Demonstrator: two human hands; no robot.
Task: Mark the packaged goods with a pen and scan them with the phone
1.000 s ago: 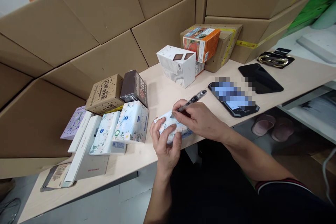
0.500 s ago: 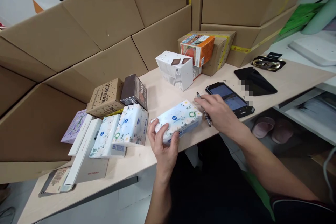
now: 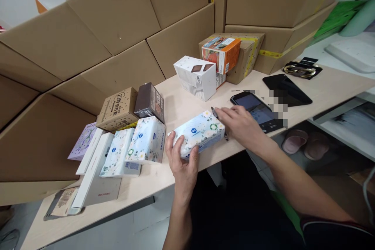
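Observation:
My left hand [image 3: 184, 166] grips the near left end of a soft pack of tissues [image 3: 202, 127], pale blue with a flower print, lying on the table. At the pack's right end my right hand [image 3: 244, 127] has its fingers closed over a dark pen [image 3: 214, 112]. The pen's tip shows past the fingertips, and most of its barrel is hidden. To the left stand two matching tissue packs, an upright one [image 3: 146, 140] and a leaning one [image 3: 117, 152]. A phone-like handheld device [image 3: 252, 107] lies just beyond my right hand.
A brown carton [image 3: 117, 109] and a dark box [image 3: 150, 101] stand behind the tissue packs, white boxes [image 3: 96, 172] at left. Farther back are a white box [image 3: 195, 78] and an orange box [image 3: 221, 54]. Large cardboard boxes [image 3: 117, 27] wall the table's rear.
My right hand has shifted slightly left with the pen, closer to the tissue pack's right end. The left hand keeps its hold on the pack.

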